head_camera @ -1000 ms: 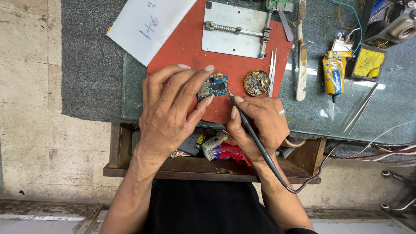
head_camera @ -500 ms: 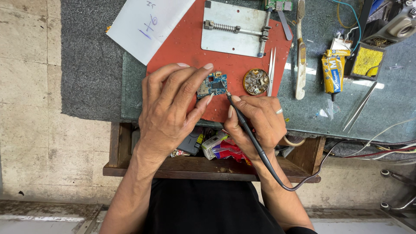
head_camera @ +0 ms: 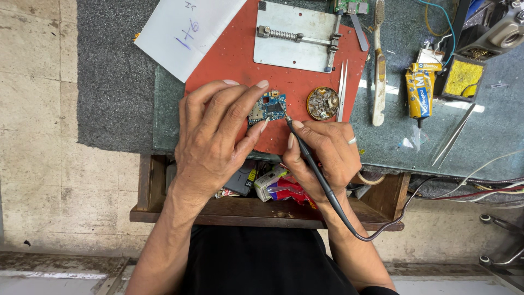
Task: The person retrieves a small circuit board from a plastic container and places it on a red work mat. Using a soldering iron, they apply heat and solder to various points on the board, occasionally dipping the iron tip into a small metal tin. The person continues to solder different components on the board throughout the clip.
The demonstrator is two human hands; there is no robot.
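Observation:
A small blue circuit board [head_camera: 267, 107] lies on a red mat [head_camera: 229, 60]. My left hand [head_camera: 215, 134] pins the board down with its fingertips at the board's left and lower edges. My right hand [head_camera: 322, 155] grips a thin black soldering iron [head_camera: 308, 161] like a pen. The iron's tip touches the board's right edge. Its black cord runs back over my right wrist toward the bench's right side.
On the mat sit a metal board clamp [head_camera: 297, 35], a round tin of flux [head_camera: 322, 103] and tweezers [head_camera: 341, 90]. A white paper sheet [head_camera: 188, 30], a worn toothbrush [head_camera: 379, 65], a yellow glue tube [head_camera: 419, 93] and a yellow sponge tray [head_camera: 462, 77] lie around. An open drawer [head_camera: 262, 210] holds clutter.
The iron's tip has crept up from just below the board to its right edge. My left hand has stayed on the board.

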